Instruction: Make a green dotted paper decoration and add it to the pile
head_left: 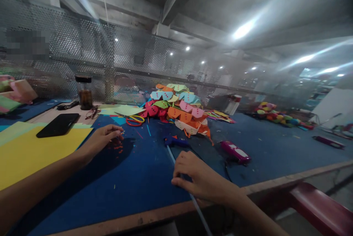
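So both hands are over the blue desk, one per side. The left hand is just above a scatter of tiny orange-red bits, fingers half bent and kinda loose; can't tell if anything's pinched in there. The right hand is closer to the near edge, fingers curled with a gap between thumb and index finger. A skinny pale blue strip runs from the blue glue gun past that hand and over the near edge, but I honestly can't tell if the hand's gripping it. The glue gun lies in the middle, just on the near side of a big heap of colourful folded paper pieces with red dots on them. Left of the heap there's a pair of scissors with red and yellow handles. Further left, a black phone sits on some yellow paper, and a dark-lidded jar stands beyond it. Right of the glue gun is a shiny magenta thing with white patches, and a dark red stool is at the near right.
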Motion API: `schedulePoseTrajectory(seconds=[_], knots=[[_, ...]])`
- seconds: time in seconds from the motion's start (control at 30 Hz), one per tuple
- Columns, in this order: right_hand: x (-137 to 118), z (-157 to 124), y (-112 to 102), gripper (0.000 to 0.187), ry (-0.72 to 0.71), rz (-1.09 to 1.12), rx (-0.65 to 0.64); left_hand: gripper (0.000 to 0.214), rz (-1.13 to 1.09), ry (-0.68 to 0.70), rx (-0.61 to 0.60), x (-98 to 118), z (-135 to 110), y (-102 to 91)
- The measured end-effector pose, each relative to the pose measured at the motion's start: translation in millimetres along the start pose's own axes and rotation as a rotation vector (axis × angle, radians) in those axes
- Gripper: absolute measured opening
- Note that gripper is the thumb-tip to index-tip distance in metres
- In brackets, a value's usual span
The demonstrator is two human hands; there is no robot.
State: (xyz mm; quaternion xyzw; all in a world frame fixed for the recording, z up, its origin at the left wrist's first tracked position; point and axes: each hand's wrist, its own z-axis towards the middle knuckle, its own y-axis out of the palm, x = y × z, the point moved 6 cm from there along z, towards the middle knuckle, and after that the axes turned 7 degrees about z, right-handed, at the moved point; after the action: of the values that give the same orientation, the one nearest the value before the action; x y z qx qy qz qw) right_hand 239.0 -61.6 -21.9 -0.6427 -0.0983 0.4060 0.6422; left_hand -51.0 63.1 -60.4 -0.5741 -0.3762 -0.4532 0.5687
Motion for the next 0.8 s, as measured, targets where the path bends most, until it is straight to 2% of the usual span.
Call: schedulePoseTrajectory(seconds=[0.2, 0.3, 0.4, 0.47, 0.5, 0.63, 0.7, 0.73, 0.8], knots=[[6.7, -3.1, -11.3, 0.013, 0.07, -0.029, -0.05, 0.035, 0.002, 0.005, -0.002, 1.4, 0.0, 0.7], [-4.7, 17.7, -26.4, 0.012, -0.019, -0.09, -0.032, 0.034, 0.001, 0.009, 0.002, 1.2, 1.5, 0.0], [-16.3, 65.6, -39.7, 0.018, -0.152, -0.272, 0.017, 0.035, -0.008, 0.018, 0.002, 1.9, 2.4, -1.1], [-12.0, 110.0, -38.0, 0.022, -0.157, -0.461, -0.022, 0.038, -0.014, 0.022, 0.0, 1.9, 2.5, -1.7], [-5.6, 134.0, -35.4, 0.025, -0.131, -0.564, -0.04, 0.04, -0.015, 0.023, -0.002, 1.8, 2.5, -2.0], [27.9, 220.5, -17.9, 0.023, -0.078, -0.666, -0.061, 0.041, -0.018, 0.041, -0.005, 1.4, 4.1, -2.8], [45.7, 251.3, -8.0, 0.024, -0.05, -0.708, -0.076, 0.04, -0.016, 0.054, -0.005, 1.0, 6.2, -2.7], [53.7, 263.1, -3.7, 0.032, -0.035, -0.726, -0.086, 0.04, -0.014, 0.057, -0.007, 0.5, 7.4, -2.5], [67.5, 280.2, 2.9, 0.035, 0.002, -0.752, -0.107, 0.039, -0.012, 0.059, -0.012, -0.3, 9.3, -1.8]])
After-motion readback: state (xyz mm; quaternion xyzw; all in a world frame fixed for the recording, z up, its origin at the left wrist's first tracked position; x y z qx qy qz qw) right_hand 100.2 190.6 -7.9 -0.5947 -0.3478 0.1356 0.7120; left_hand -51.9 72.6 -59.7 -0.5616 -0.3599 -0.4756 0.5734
